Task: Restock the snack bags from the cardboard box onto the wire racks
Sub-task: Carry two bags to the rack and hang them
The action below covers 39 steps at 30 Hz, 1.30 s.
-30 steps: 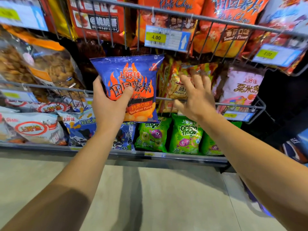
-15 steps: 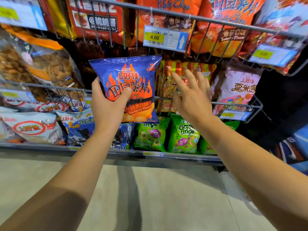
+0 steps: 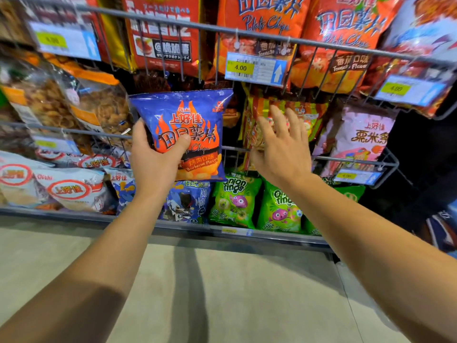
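Looking through the head camera, I see my left hand (image 3: 158,159) gripping the blue barbecue chip bag (image 3: 188,134) — thumb across its front, fingers (image 3: 138,134) curled behind its left edge. The bag stands upright, long axis vertical, in front of the middle wire rack (image 3: 235,150), its top above that rack's front rail and its bottom below it.

My right hand (image 3: 284,154) is spread and holds nothing; its fingertips reach over the front rail toward the striped prawn cracker bags (image 3: 306,117) that stand in the rack. I cannot tell whether they touch.

What the next move turns on, I judge: the free slot lies just behind and right of the blue bag, left of the striped bags. The left hand is nearer — it need only lift the bag over the rail.

The cardboard box is out of view.
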{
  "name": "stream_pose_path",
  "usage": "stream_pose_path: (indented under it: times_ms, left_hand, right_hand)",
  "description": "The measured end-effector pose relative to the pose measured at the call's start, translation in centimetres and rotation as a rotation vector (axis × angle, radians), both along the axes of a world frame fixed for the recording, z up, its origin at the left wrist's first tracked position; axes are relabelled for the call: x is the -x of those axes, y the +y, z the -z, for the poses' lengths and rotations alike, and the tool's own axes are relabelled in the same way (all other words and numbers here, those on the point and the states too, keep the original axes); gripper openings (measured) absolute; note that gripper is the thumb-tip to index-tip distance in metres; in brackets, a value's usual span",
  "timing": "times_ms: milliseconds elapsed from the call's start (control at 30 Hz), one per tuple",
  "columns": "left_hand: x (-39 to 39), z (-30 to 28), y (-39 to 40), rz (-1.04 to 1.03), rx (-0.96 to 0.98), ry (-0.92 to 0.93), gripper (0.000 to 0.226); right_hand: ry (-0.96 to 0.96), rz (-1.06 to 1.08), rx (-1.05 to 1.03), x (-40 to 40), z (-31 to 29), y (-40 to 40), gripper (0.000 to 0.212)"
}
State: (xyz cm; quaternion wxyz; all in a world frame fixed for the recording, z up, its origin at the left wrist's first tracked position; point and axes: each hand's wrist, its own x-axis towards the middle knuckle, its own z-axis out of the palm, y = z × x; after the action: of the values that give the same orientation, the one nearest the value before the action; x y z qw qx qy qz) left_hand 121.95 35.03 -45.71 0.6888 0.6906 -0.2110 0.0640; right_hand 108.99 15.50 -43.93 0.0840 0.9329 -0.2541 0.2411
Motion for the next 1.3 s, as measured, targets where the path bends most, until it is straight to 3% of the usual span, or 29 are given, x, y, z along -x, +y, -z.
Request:
stream_pose_path:
  times_ms: [167, 300, 533, 667, 800, 1000, 1300]
  left_hand:
    - [-1.5, -0.7, 2.7, -0.058, 0.01, -0.1, 0.06]
    - [-1.6, -1.8, 2.8, 0.0, 0.023, -0.161, 0.066]
    - [-1.5, -2.7, -0.5, 0.016, 0.109, -0.255, 0.06]
    - [-3.2, -1.4, -2.7, 0.114, -0.074, -0.243, 0.058]
    - [-5.4, -1.3, -4.4, 0.153, -0.307, -0.205, 0.06]
    - [-8.0, -2.0, -6.6, 0.132, -0.408, -0.136, 0.07]
    - [-10.9, -1.9, -9.3, 0.044, -0.38, 0.044, 0.06]
  right_hand:
    - [0.129, -0.197, -0.013, -1.4, 2.7, 1.5, 0.071]
    - [0.269, -0.195, -0.04, -1.4, 4.6, 1.5, 0.084]
    - [0.086, -0.152, 0.101, -0.2, 7.4, 0.6, 0.086]
    - [0.033, -0.166, 0.114, -0.2, 7.9, 0.3, 0.084]
    - [-0.195, -0.17, 0.194, 0.2, 7.8, 0.2, 0.072]
    - [-0.039, 0.045, 0.106, -0.4, 8.1, -0.5, 0.096]
    - [-0.118, 0.126, 0.125, -2.3, 9.1, -0.2, 0.107]
